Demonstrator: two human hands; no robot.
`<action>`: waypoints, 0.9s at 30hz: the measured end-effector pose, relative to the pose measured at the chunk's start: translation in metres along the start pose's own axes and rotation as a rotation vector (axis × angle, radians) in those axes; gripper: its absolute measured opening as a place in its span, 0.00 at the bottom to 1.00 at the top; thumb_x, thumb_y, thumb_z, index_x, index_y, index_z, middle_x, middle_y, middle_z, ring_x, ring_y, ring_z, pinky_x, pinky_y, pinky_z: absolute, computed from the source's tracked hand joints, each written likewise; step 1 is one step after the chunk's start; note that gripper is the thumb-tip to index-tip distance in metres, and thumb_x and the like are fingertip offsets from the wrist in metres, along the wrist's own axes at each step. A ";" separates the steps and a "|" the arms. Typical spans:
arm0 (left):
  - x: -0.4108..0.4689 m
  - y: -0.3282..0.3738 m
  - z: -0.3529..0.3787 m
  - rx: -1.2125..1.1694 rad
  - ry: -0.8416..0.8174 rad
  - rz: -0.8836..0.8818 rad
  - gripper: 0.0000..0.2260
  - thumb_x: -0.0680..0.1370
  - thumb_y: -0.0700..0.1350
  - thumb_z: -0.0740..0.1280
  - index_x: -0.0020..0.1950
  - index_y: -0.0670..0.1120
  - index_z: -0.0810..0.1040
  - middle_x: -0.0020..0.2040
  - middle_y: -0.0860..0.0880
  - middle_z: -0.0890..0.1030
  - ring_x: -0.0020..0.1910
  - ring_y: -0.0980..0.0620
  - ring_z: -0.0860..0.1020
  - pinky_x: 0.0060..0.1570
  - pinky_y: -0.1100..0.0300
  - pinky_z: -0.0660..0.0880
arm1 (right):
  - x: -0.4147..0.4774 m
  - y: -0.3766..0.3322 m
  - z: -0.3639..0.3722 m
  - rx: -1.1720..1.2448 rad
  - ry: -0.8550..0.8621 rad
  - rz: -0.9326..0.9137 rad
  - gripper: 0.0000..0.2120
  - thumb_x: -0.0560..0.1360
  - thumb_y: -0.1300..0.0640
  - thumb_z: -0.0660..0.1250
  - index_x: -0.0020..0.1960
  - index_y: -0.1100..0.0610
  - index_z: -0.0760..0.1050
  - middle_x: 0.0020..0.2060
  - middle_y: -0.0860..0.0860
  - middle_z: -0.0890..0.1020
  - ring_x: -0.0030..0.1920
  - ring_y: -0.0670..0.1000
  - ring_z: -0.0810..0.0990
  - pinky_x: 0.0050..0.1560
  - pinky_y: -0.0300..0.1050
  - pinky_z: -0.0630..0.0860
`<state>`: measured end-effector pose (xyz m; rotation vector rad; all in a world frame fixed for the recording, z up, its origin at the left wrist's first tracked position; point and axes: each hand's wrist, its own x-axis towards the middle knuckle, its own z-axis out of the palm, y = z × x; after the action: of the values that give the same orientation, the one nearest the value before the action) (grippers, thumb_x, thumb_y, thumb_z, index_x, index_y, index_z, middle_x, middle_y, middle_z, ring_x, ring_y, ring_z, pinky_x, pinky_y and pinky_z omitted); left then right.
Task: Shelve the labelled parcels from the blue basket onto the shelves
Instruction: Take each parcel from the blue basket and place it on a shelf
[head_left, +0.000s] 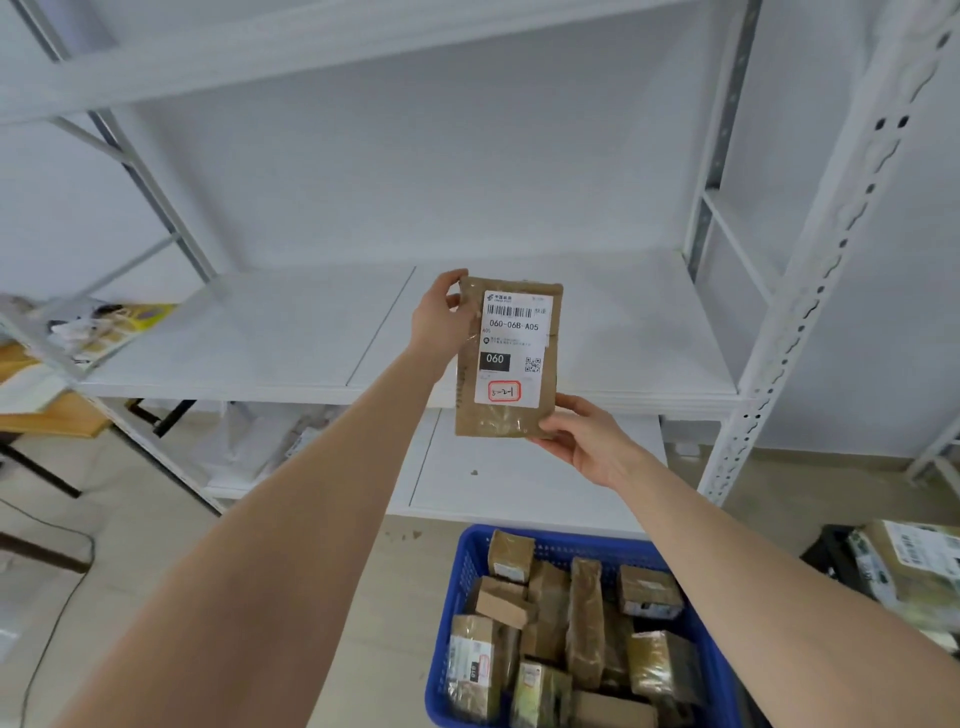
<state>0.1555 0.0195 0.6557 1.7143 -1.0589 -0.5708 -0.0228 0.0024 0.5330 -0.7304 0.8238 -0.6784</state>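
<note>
I hold a flat brown parcel (506, 415) upright in front of the white shelf unit, its white label facing me with "060-06B-A05" printed on it. My left hand (439, 319) grips its upper left corner. My right hand (587, 436) grips its lower right corner. The bare middle shelf board (249, 332) lies just behind the parcel. Below, on the floor, stands the blue basket (470, 561), filled with several brown taped parcels (584, 623).
A lower shelf board (519, 483) sits under the middle one, with white bags at its left. Perforated white uprights (810, 291) frame the unit on the right. A neighbouring shelf at left holds packages (104, 327). More labelled parcels (914, 566) lie at right.
</note>
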 end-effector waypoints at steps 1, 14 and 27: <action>0.000 0.001 -0.002 0.016 0.017 0.012 0.16 0.80 0.46 0.62 0.67 0.51 0.70 0.57 0.44 0.79 0.54 0.47 0.79 0.43 0.59 0.77 | -0.001 0.000 0.003 -0.009 0.004 -0.003 0.20 0.72 0.74 0.64 0.61 0.58 0.73 0.44 0.60 0.85 0.44 0.57 0.85 0.40 0.43 0.82; 0.015 -0.008 -0.076 0.004 0.042 0.033 0.15 0.78 0.46 0.63 0.65 0.53 0.70 0.57 0.46 0.79 0.50 0.46 0.81 0.49 0.46 0.80 | 0.003 0.006 0.070 0.039 0.023 -0.039 0.15 0.71 0.63 0.73 0.56 0.58 0.76 0.40 0.56 0.85 0.37 0.53 0.83 0.37 0.43 0.80; 0.051 -0.015 -0.315 0.057 0.073 0.306 0.14 0.76 0.49 0.66 0.61 0.51 0.71 0.56 0.45 0.77 0.53 0.46 0.79 0.52 0.46 0.78 | 0.021 0.033 0.311 -0.026 -0.027 -0.220 0.19 0.71 0.69 0.71 0.59 0.60 0.69 0.42 0.61 0.85 0.41 0.57 0.85 0.38 0.44 0.81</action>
<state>0.4306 0.1355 0.7699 1.5683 -1.2646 -0.2833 0.2528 0.0990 0.6457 -0.8601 0.7354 -0.8539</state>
